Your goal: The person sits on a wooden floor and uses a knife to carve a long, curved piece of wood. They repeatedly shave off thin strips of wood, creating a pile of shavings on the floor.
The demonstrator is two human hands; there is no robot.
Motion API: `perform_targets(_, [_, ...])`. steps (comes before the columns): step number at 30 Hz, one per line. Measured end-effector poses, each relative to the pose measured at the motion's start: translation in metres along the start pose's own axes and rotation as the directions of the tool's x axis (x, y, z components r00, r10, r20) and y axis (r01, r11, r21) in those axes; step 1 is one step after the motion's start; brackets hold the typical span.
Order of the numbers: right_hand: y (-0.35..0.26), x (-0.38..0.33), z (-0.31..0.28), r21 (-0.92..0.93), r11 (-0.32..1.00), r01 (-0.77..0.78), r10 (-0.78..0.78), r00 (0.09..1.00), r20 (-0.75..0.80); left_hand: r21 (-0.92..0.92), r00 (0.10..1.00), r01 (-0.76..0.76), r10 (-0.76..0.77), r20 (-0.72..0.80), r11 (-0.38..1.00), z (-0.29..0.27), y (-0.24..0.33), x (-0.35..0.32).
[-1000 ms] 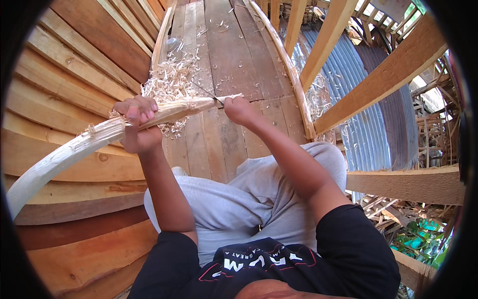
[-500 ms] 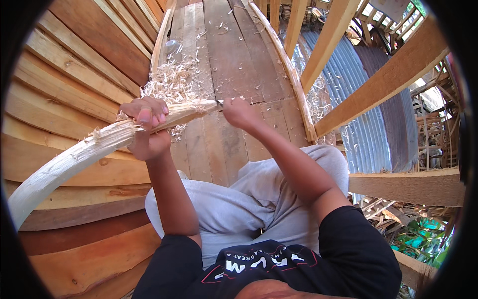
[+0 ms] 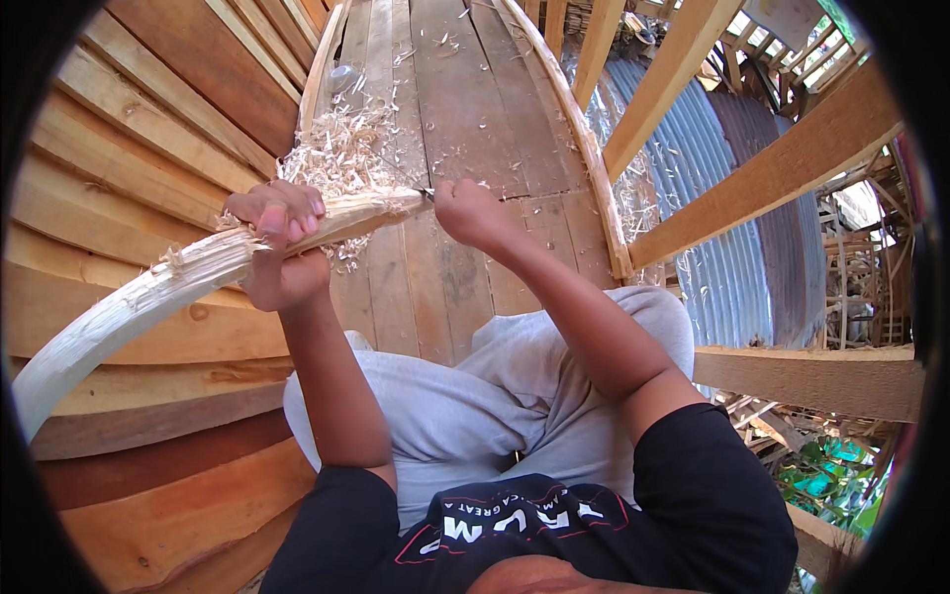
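Observation:
A long, pale, peeled wooden pole [image 3: 129,312] curves from the left rim toward the middle, its carved end tapering near my right hand. My left hand [image 3: 280,238] is wrapped round the pole behind that end, thumb on top. Closed in a fist just off the tip is my right hand [image 3: 469,212]. A small dark knife blade [image 3: 425,192] juts from the fist against the pole's tip; the knife's handle is hidden by my fingers. Loose wood fibres stick up from the pole next to my left hand.
Curled wood shavings [image 3: 346,148] lie heaped on the plank floor [image 3: 460,109] beyond the pole. A plank wall [image 3: 148,208] rises on the left. To the right are timber posts [image 3: 668,84] and corrugated metal sheets [image 3: 698,188]. A small round container [image 3: 343,78] stands farther off.
The pole and my left hand have shifted slightly left. My right hand has moved a little left and away from me, the blade now lying over the pole's tip.

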State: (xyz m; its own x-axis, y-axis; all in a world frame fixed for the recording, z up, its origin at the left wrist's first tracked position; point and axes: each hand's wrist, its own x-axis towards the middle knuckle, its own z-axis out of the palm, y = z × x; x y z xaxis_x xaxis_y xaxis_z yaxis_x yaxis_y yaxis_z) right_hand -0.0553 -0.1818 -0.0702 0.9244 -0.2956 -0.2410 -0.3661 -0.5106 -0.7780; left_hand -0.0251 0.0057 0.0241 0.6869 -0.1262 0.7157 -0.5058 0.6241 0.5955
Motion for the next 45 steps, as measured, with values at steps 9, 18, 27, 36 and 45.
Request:
perform_targets(9, [0.03, 0.018, 0.019, -0.107, 0.992, -0.073, 0.06, 0.991, -0.123, -0.07, 0.971, 0.065, -0.08, -0.227, 0.995, -0.028, -0.002, 0.002])
perform_targets(18, [0.017, -0.01, 0.008, -0.124, 0.99, 0.063, -0.072, 0.995, -0.063, -0.077, 0.925, 0.063, -0.087, -0.369, 0.995, -0.039, -0.003, -0.001])
perform_targets(27, [0.055, 0.018, 0.002, -0.197, 0.975, 0.107, -0.107, 0.994, 0.012, -0.017, 0.959, 0.013, -0.017, -0.283, 1.0, 0.006, -0.006, -0.005])
perform_targets(36, [0.086, 0.039, -0.002, -0.319, 0.947, 0.029, -0.027, 1.0, 0.011, -0.039, 0.966, 0.052, -0.061, -0.249, 0.998, 0.01, -0.006, -0.006])
perform_targets(45, [0.013, 0.0, -0.014, -0.182, 0.98, 0.085, -0.064, 0.991, 0.115, -0.008, 1.0, 0.008, -0.008, 0.015, 1.0, 0.006, 0.002, -0.006])
